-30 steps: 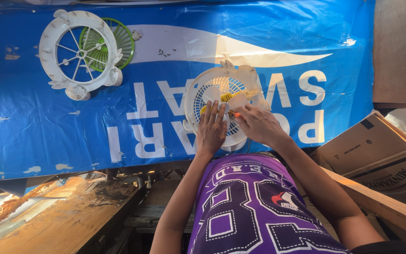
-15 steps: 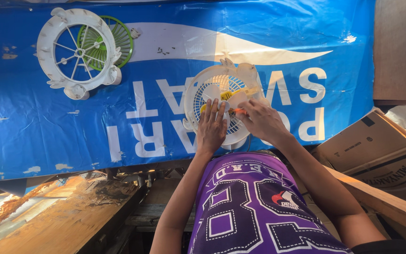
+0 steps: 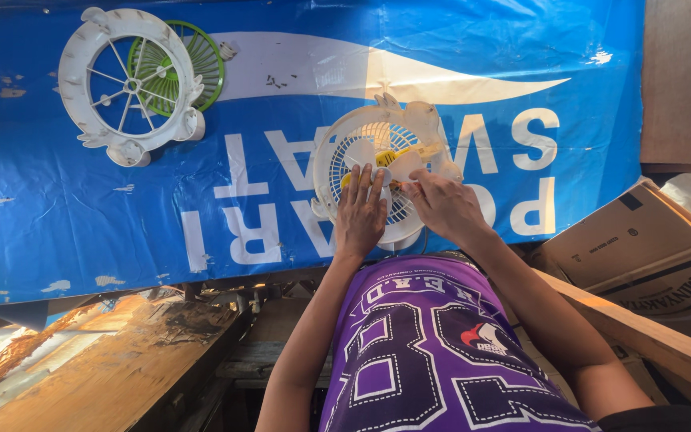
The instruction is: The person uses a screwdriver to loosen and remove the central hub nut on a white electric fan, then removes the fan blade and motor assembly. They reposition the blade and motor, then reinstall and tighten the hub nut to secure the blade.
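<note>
Upper left: white fan guard (image 3: 125, 84) overlapping green grille (image 3: 189, 64) on blue banner (image 3: 57, 208). Centre: white fan (image 3: 377, 172); left hand (image 3: 360, 212) flat, fingers spread on its grille; right hand (image 3: 444, 204) pinching the yellow part (image 3: 397, 156). Lower right: cardboard boxes (image 3: 641, 248).

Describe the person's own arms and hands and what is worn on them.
Both arms are bare along all that shows; no sleeve reaches them. The left hand and right hand carry no gloves, and no rings or watch are visible. The top is a sleeveless purple jersey with white markings.
</note>
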